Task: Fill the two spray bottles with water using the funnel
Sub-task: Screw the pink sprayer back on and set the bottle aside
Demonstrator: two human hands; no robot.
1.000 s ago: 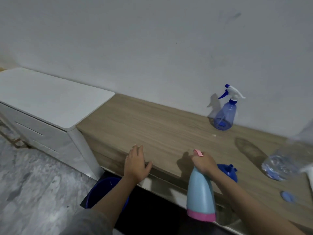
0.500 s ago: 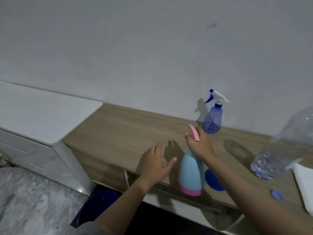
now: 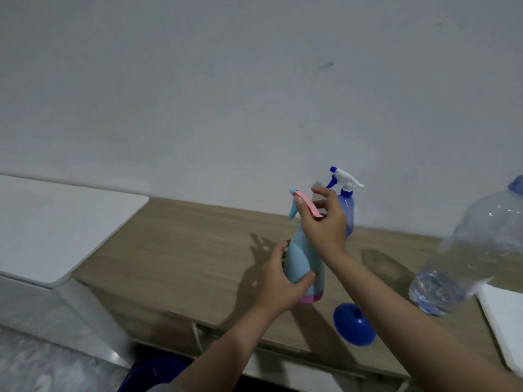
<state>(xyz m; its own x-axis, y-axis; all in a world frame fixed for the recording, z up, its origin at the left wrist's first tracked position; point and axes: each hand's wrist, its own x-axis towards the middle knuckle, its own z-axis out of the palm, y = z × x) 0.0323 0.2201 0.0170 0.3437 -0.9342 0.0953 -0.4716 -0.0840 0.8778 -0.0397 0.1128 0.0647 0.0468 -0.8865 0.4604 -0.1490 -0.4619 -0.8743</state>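
Light-blue spray bottle [image 3: 301, 261] w/ pink base stands upright on the wood bench [image 3: 184, 250], near-centre. Left hand [image 3: 278, 281] wraps its lower body, grip closed round it w/ thumb across the front, prob. to pin it so it can't spin or tip. Right hand [image 3: 325, 222] sits on the neck just under the pink trigger [image 3: 308, 206], fingers curled round the collar, index lifted clear; that grip looks set up for twisting the head off, since the bottle can't be filled w/ the sprayer on. Head not yet off.

2nd spray bottle [image 3: 346, 205], dark blue w/ white trigger, is at the far edge by the wall, right behind the right hand, sprayer still on. Blue funnel [image 3: 353, 323] lies on the bench just right of & nearer than the held bottle, within easy reach. Big clear water bottle [image 3: 467, 261] on the right, some water in the bottom; can't tell what's propping it. White cloth [image 3: 503, 321] at far right edge, likely for spills.
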